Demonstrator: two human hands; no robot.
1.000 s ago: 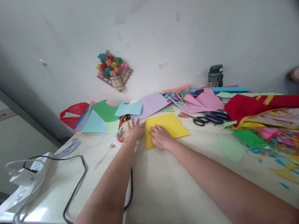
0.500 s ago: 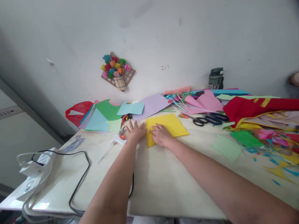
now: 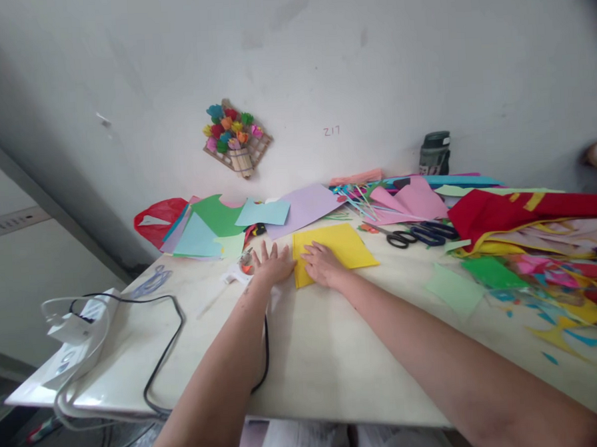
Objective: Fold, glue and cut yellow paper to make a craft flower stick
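Observation:
A folded yellow sheet (image 3: 347, 247) lies flat on the table, a crease line running near its left edge. My right hand (image 3: 321, 263) rests on its left half, fingers stretched out across the surface. Just left of the sheet, my left hand (image 3: 273, 263) has its fingers spread, with the thumb side at the sheet's left edge. Beside the left hand lies a white glue gun (image 3: 236, 275), partly hidden by the hand. Neither hand grips anything.
Coloured paper (image 3: 199, 235) is piled at the back left. Scissors (image 3: 399, 238) and pink paper (image 3: 412, 201) lie right of the sheet, near red fabric (image 3: 498, 213) and scraps. A power strip (image 3: 79, 342) with a black cable (image 3: 176, 330) sits at left. A bottle (image 3: 435, 153) stands behind.
The view has shifted slightly, so everything sits a little to the right and higher. Both hands keep nearly the same places at the yellow sheet.

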